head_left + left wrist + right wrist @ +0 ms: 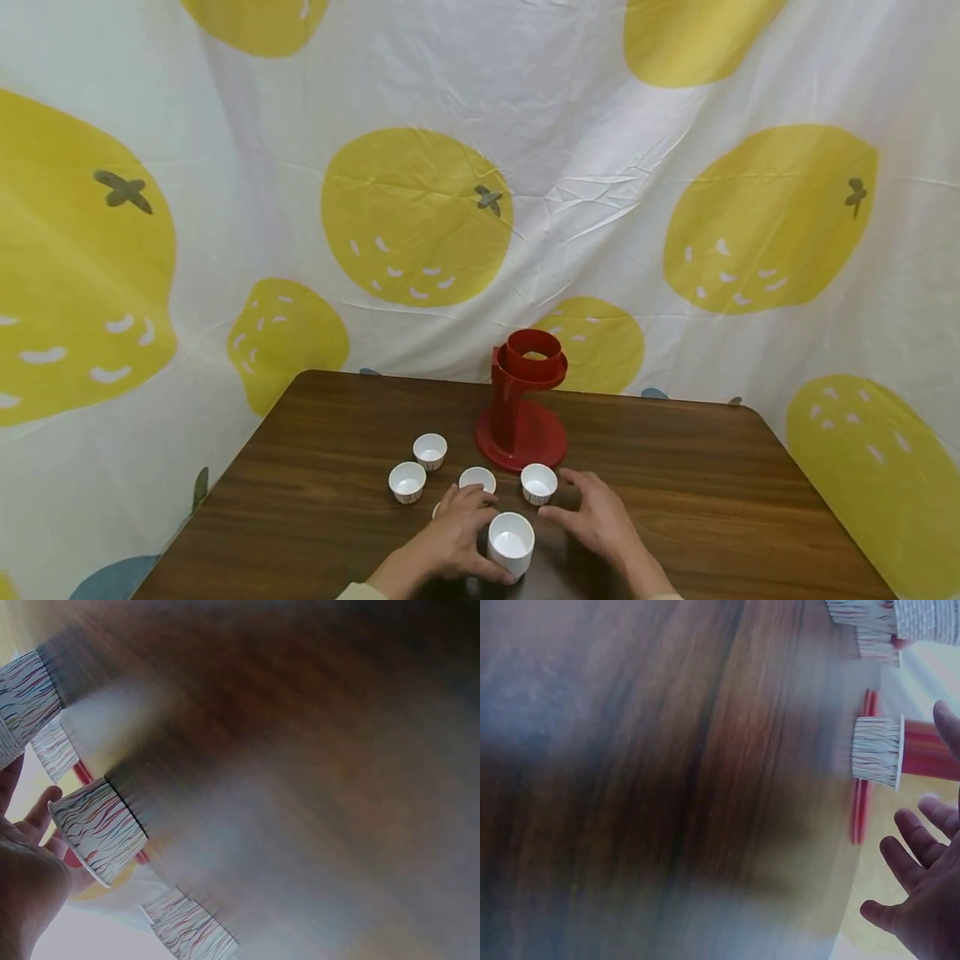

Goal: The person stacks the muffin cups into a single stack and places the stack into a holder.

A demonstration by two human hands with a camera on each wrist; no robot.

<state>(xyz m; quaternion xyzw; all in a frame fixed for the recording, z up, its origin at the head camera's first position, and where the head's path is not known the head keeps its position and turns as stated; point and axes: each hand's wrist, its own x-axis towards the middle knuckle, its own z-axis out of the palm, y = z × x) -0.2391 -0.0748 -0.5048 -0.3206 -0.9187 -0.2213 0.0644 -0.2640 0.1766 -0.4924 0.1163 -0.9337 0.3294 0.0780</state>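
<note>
Your left hand (459, 533) stood at the cup stack (512, 542), your right hand (598, 517) by a single cup (538, 485).
Nearest you, the stack sat upright on the worktop (720, 483), your left fingers loosely spread along its left side; your right fingers were spread just right of the single cup. Beyond your left hand stood a middle cup (477, 478), with a left cup (407, 482) and a farther cup (430, 451) leftward, then a red stand (514, 429) before the lemon-print cloth (585, 108).

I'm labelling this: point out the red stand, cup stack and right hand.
Red stand (506, 414), head view, upright column.
Cup stack (511, 540), head view, top cup's inside.
Right hand (600, 517), head view, back.
</note>
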